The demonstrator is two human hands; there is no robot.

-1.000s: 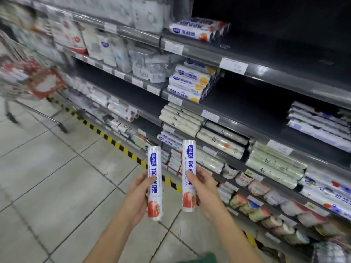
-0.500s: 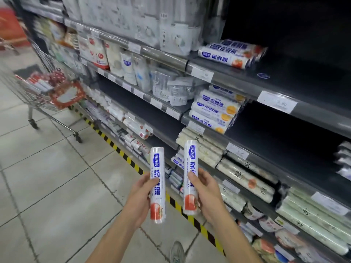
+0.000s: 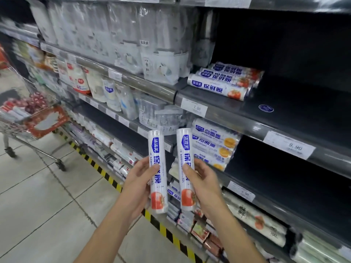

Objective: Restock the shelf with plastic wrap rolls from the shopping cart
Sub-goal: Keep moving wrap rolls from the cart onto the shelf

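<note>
The shelving (image 3: 247, 128) fills the right and far side of my view, its grey tiers running away to the left, with pale bagged goods packed along the upper left stretches. The tiled floor (image 3: 38, 205) spreads out on the near left, and a yellow-and-black stripe (image 3: 106, 175) runs along the foot of the shelving. The shopping cart (image 3: 28, 130) stands far to the left on the floor, well apart from me, holding goods too blurred to tell. On the upper dark shelf, at its left end, a small stack of plastic wrap rolls (image 3: 218, 88) lies on its side, blue lettering and a tomato picture facing out; the shelf surface to the right of it is bare dark board. One tier lower sit packs printed with oranges (image 3: 212, 145). I hold two more rolls upright in front of these tiers, side by side and apart. My left hand (image 3: 138, 179) grips the left roll (image 3: 156, 147) around its lower half, thumb across the front. My right hand (image 3: 203, 179) grips the right roll (image 3: 185, 145) the same way, fingers curled behind it. A price tag reading 7.00 (image 3: 193, 107) sits on the rail below the stack, another reading 9.90 (image 3: 289, 147) farther right on the rail below, and a round blue sticker (image 3: 266, 108) lies on the dark shelf.
</note>
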